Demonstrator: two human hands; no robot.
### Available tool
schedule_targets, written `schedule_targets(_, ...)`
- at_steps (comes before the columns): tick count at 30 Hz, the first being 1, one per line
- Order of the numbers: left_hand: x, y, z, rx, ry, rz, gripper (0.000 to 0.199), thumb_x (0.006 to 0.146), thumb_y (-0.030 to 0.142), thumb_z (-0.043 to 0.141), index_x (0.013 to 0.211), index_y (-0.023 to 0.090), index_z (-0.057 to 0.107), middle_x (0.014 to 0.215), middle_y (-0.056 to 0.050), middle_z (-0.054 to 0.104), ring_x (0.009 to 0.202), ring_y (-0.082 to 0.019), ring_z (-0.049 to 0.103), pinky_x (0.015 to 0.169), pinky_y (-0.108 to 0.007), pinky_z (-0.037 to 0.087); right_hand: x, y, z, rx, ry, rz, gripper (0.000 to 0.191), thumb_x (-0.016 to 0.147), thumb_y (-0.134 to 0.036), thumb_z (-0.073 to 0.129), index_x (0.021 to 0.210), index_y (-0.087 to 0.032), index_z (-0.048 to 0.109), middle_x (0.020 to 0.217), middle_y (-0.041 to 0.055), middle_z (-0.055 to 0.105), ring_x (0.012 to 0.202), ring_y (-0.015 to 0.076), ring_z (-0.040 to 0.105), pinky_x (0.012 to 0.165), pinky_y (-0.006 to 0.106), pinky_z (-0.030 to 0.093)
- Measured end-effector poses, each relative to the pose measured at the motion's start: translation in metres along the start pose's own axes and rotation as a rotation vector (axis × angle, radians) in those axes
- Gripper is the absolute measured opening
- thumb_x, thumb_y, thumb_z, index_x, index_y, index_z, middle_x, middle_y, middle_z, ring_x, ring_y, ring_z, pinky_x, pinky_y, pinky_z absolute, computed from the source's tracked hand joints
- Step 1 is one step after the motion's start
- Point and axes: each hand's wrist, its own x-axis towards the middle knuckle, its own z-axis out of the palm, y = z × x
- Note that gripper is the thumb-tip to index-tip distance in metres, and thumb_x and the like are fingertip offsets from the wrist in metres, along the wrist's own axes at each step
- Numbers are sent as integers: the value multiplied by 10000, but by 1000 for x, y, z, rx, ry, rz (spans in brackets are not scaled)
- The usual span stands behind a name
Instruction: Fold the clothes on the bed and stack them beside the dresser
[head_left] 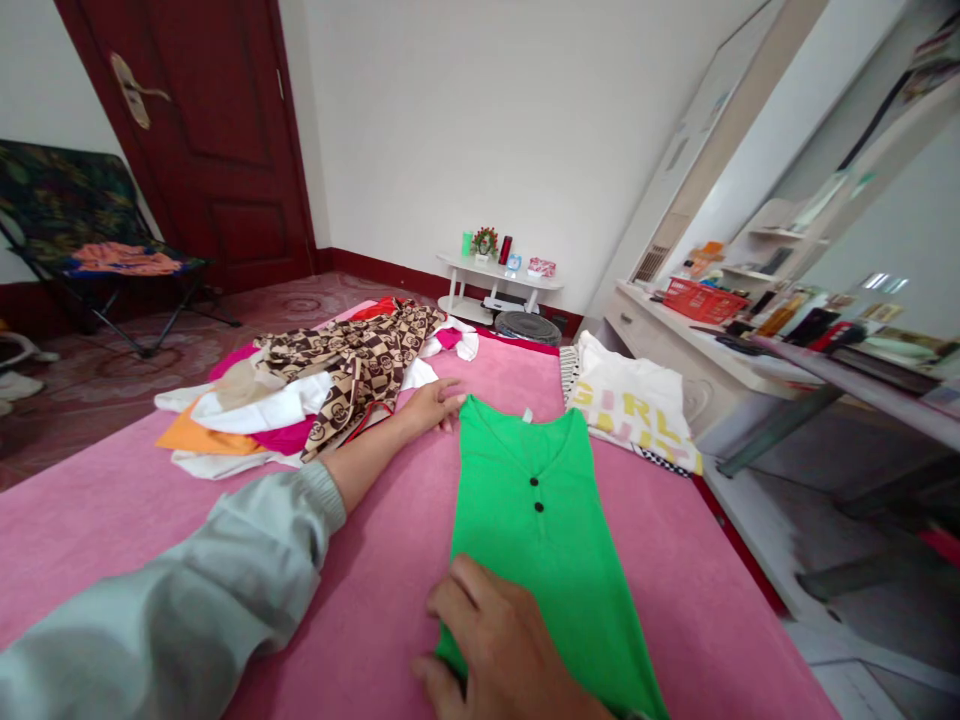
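A green sleeveless-looking top with two dark buttons lies flat on the pink bed cover, its neckline pointing away from me. My left hand is at its upper left shoulder corner, fingers closed on the edge of the fabric. Lower down, my right hand rests over the left side of the top, fingers bent and the thumb spread apart from them. The top's lower end is partly hidden behind my right hand and runs out of the picture.
Left of the top is a loose pile of clothes, with a brown patterned garment uppermost. A folded white printed shirt lies right. A dressing table with a red basket stands along the right; a folding chair is by the door.
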Motion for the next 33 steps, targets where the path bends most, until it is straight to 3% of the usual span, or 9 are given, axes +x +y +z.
schedule_targets(3,12,2,-2,63,-70,-8,188,815,282,627,853,98,636,501,38,577,360,-47,484,362,-135,303,-2,-2,-1,-38,-57,109,283,661,-243,701,909,-195,574,935,50,612,798,206,589,621,285,417)
schedule_targets(5,19,2,1,71,-52,-7,182,808,257,626,704,109,607,470,39,561,356,-45,476,361,-133,297,-2,0,2,-102,-93,111,212,679,-207,678,863,-194,573,877,47,627,741,200,605,553,274,386)
schedule_targets(12,40,0,14,116,114,17,115,807,174,590,711,120,623,450,47,547,383,-62,495,419,-152,370,-2,14,28,-244,20,-90,195,687,-247,704,804,-205,553,714,30,629,533,179,574,396,302,162)
schedule_targets(16,42,-1,17,168,143,53,114,777,199,622,700,121,654,487,30,586,421,-80,525,461,-174,395,-1,14,28,-174,-6,-78,188,708,-295,688,798,-200,553,707,35,625,546,177,575,404,288,173)
schedule_targets(21,38,-8,19,249,153,117,100,732,228,661,749,134,690,616,3,666,537,-107,584,538,-196,430,7,5,16,-100,-176,76,316,636,-369,752,842,-182,602,789,56,648,637,212,609,444,276,224)
schedule_targets(24,32,-9,16,310,173,118,164,724,227,653,852,132,691,685,-10,685,578,-127,603,564,-217,459,7,1,9,-5,-175,122,363,605,-376,780,870,-183,624,842,48,660,681,199,606,489,261,287)
schedule_targets(27,21,0,12,414,261,181,192,731,202,618,899,131,681,747,-33,686,639,-153,613,618,-254,481,2,-2,-6,157,-94,133,302,626,-349,783,844,-204,631,819,6,663,679,157,590,532,240,333)
schedule_targets(30,6,20,17,554,344,393,168,787,207,551,874,152,684,827,-52,684,745,-173,618,718,-287,488,-2,3,-29,296,102,160,76,776,-275,668,795,-220,619,762,-31,648,681,116,585,592,218,384)
schedule_targets(33,-14,39,36,602,221,560,236,874,267,480,919,162,686,901,-65,682,851,-183,622,810,-307,484,1,30,-48,194,400,199,115,870,-249,531,923,-214,627,928,22,669,879,157,607,799,277,440)
